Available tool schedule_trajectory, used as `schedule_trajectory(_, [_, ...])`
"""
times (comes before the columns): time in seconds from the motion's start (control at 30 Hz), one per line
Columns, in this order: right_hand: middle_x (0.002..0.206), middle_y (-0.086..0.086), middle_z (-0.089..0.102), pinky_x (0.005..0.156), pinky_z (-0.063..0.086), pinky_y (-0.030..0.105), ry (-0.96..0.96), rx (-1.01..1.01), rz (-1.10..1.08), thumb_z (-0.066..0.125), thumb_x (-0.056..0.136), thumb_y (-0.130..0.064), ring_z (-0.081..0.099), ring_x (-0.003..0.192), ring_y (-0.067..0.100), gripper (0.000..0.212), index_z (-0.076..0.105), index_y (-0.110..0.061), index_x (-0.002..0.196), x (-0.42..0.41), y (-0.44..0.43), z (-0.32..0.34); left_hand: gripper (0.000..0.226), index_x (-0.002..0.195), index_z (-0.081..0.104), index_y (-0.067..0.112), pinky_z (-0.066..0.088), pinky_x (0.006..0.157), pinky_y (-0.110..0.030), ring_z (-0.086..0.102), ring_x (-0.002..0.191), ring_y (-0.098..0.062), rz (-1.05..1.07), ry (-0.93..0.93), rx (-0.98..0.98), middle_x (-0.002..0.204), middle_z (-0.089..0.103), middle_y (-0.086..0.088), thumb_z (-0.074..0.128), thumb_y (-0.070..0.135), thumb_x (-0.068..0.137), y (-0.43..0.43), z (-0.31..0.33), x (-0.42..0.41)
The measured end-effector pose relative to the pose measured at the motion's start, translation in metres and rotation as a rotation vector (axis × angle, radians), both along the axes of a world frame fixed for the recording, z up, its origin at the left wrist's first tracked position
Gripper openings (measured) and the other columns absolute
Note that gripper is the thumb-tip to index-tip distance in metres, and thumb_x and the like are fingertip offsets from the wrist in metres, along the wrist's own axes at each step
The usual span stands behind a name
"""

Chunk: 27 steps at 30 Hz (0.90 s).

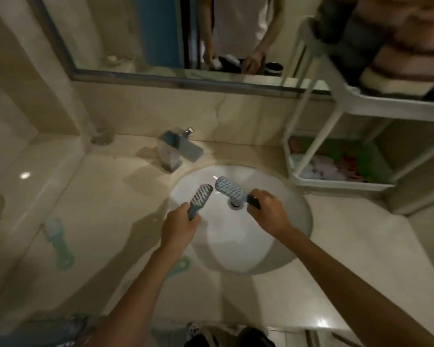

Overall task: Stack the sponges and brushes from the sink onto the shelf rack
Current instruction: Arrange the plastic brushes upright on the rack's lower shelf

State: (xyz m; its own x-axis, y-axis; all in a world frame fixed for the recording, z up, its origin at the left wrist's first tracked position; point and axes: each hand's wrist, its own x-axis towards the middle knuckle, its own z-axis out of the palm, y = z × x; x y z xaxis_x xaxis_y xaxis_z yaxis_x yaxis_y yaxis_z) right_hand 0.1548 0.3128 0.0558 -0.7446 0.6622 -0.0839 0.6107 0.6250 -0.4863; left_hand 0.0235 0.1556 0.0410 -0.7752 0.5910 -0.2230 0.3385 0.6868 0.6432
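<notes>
1. Blue-grey brushes: left brush held by its handle in left grip, right brush likewise in right grip, both above the sink.
2. Carry them right to the shelf rack, one at a time.
3. Lay flat, bristles aligned, so the stack won't slide.
</notes>
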Motion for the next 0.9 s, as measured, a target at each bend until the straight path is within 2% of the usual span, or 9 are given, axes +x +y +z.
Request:
schedule_trajectory(0.07, [0.102,0.021,0.064,0.071,0.043,0.032,0.025,0.005,-0.107,0.059,0.086,-0.012,0.061,0.090,0.035,0.022,0.059,-0.001,0.105,0.044,0.021,0.006,0.033,0.060,0.033,0.019,0.024,0.049,-0.031,0.044,0.063,-0.025,-0.093,0.007,0.010,0.056,0.039,0.001,0.052,0.014,0.085,0.035,0.006,0.029])
schedule_trajectory(0.17, [0.107,0.017,0.066,0.076,0.048,0.034,0.080,0.005,-0.268,0.060,0.086,-0.010,0.062,0.093,0.035,0.031,0.055,-0.008,0.116,0.102,0.050,0.015,0.017,0.070,0.048,0.011,0.026,0.045,-0.024,0.047,0.065,-0.023,-0.224,-0.001,0.031,0.065,0.050,-0.003,0.055,0.013,0.086,0.084,0.015,0.074])
schedule_trajectory(0.23, [0.108,0.018,0.067,0.076,0.048,0.035,0.081,0.023,-0.342,0.058,0.086,-0.008,0.062,0.094,0.036,0.035,0.053,-0.009,0.121,0.135,0.073,0.021,0.008,0.086,0.057,0.008,0.032,0.052,-0.027,0.051,0.070,-0.024,-0.297,-0.013,0.031,0.078,0.056,-0.009,0.054,0.015,0.087,0.114,0.021,0.102])
schedule_trajectory(0.33, [0.106,0.021,0.067,0.073,0.047,0.035,0.049,0.103,-0.381,0.056,0.085,-0.005,0.061,0.093,0.038,0.038,0.055,-0.008,0.122,0.170,0.115,0.028,0.011,0.093,0.055,0.008,0.034,0.061,-0.029,0.053,0.076,-0.025,-0.379,0.016,-0.018,0.082,0.058,-0.008,0.049,0.017,0.089,0.154,0.032,0.137])
schedule_trajectory(0.47, [0.107,0.025,0.065,0.079,0.049,0.042,-0.071,0.178,-0.426,0.050,0.086,-0.004,0.061,0.097,0.041,0.036,0.057,-0.008,0.121,0.183,0.175,0.039,0.009,0.091,0.049,0.006,0.038,0.064,-0.042,0.056,0.088,-0.036,-0.376,0.003,-0.042,0.095,0.062,-0.021,0.045,0.014,0.091,0.200,0.045,0.167])
schedule_trajectory(0.57, [0.109,0.022,0.064,0.081,0.050,0.042,-0.190,0.222,-0.397,0.044,0.090,-0.006,0.061,0.100,0.039,0.029,0.059,-0.004,0.115,0.179,0.213,0.046,0.013,0.099,0.049,0.003,0.038,0.066,-0.036,0.055,0.085,-0.032,-0.335,-0.035,-0.010,0.102,0.061,-0.021,0.044,0.012,0.092,0.229,0.046,0.176])
schedule_trajectory(0.7, [0.116,0.019,0.062,0.087,0.049,0.041,-0.341,0.300,-0.280,0.043,0.093,-0.003,0.060,0.108,0.035,0.027,0.057,-0.001,0.115,0.167,0.249,0.050,0.010,0.092,0.039,0.008,0.037,0.065,-0.032,0.059,0.095,-0.035,-0.248,-0.056,0.045,0.093,0.055,-0.016,0.049,0.007,0.090,0.261,0.049,0.178])
schedule_trajectory(0.8, [0.120,0.017,0.059,0.091,0.048,0.040,-0.404,0.316,-0.217,0.046,0.094,-0.006,0.058,0.112,0.033,0.025,0.055,-0.003,0.117,0.157,0.267,0.049,0.011,0.095,0.041,0.005,0.038,0.065,-0.031,0.060,0.096,-0.036,-0.194,-0.049,0.081,0.104,0.060,-0.022,0.051,0.008,0.090,0.279,0.046,0.174])
schedule_trajectory(0.9, [0.120,0.016,0.059,0.092,0.049,0.040,-0.426,0.286,-0.171,0.052,0.093,-0.010,0.058,0.111,0.031,0.026,0.055,-0.004,0.118,0.150,0.280,0.045,0.011,0.092,0.038,0.007,0.040,0.068,-0.034,0.060,0.096,-0.036,-0.170,-0.040,0.098,0.091,0.054,-0.018,0.049,0.008,0.091,0.290,0.043,0.171])
